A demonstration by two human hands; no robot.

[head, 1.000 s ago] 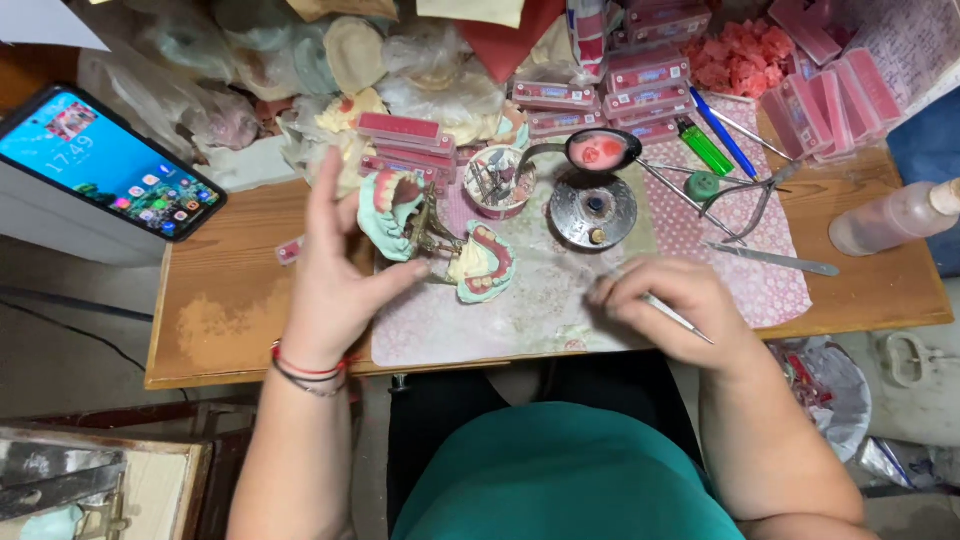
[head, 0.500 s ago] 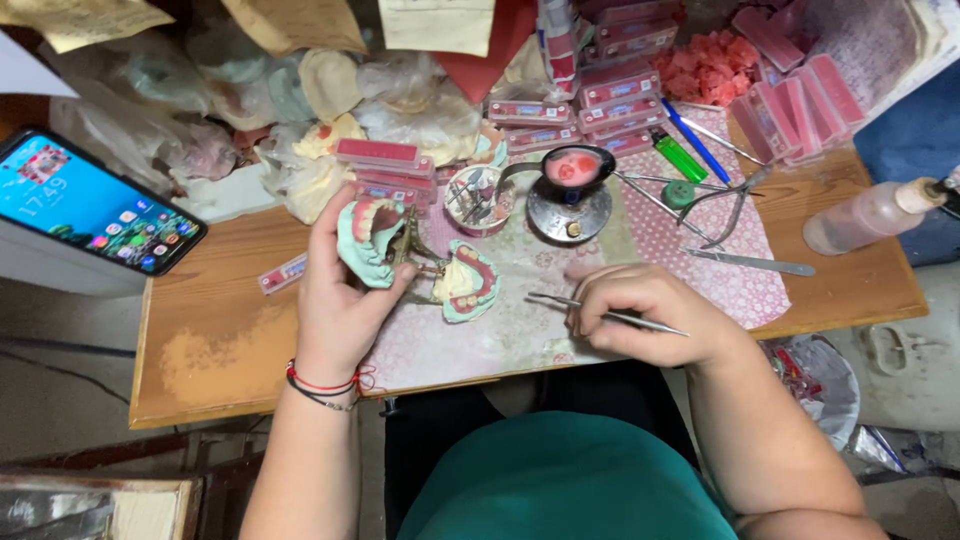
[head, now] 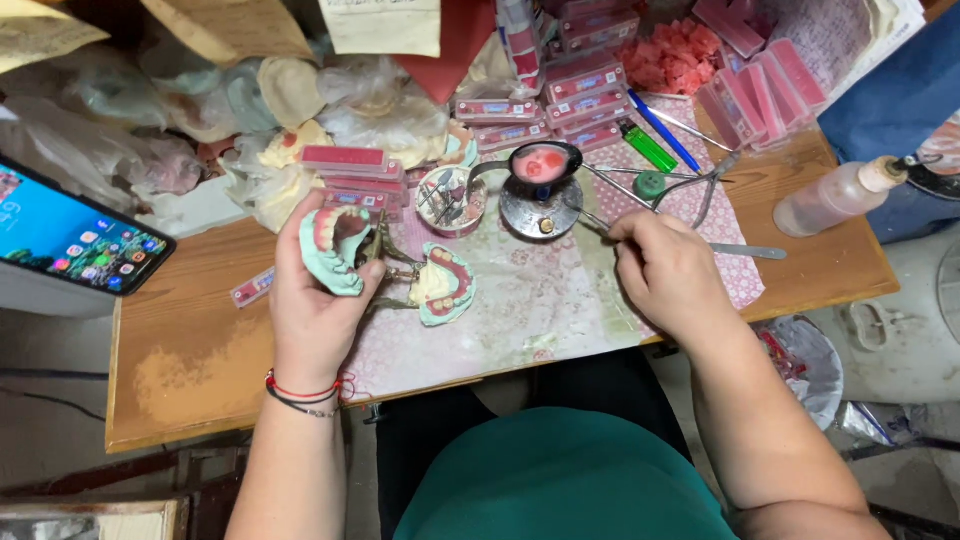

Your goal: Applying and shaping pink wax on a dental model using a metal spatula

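Observation:
My left hand (head: 315, 300) grips a hinged metal frame carrying two pale green dental casts with pink wax and teeth. The upper cast (head: 335, 250) lies in my palm; the lower cast (head: 445, 285) hangs open to the right over the patterned mat (head: 540, 310). My right hand (head: 665, 270) is closed on a thin metal wax tool (head: 745, 251), its tip toward a small dark ladle of pink wax (head: 543, 163) on a round burner (head: 540, 207).
A phone (head: 80, 240) is propped at left. Pink tooth-card boxes (head: 560, 105), plaster casts in bags (head: 290, 130), a green lighter (head: 650, 147), a blue pen (head: 662, 130), a plastic bottle (head: 835, 195) and a cup of burs (head: 450, 200) crowd the wooden table (head: 200, 360).
My right hand has moved up from the mat's near edge toward the burner and wax ladle. My left hand holds the casts in much the same spot.

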